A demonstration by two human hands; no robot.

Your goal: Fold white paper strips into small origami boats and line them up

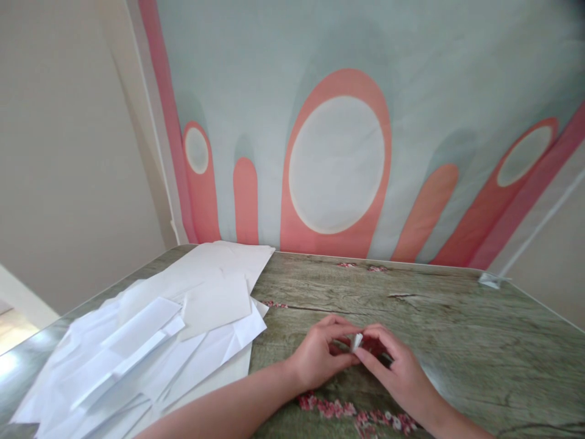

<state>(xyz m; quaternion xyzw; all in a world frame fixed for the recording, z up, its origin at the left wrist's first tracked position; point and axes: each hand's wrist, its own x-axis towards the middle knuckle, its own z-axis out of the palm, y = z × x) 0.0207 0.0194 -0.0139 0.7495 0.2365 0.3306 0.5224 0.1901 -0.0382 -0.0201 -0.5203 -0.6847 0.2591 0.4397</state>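
Though small, white paper [357,342], long axis right-tilted.

A single camera, worn on the person's head, looks forward and down from above the near side of the table [466,323]. It faces the printed backdrop [256,73] rising behind the table's far edge, which slopes slightly down to the right in this view. The left hand [317,353] and right hand [404,372] are close to the lens, low and right of centre, with both forearms running in from the near side. The view is wide: it takes in the paper pile [214,305] on the left, a plain wall [68,152] farther left, and both far table corners.
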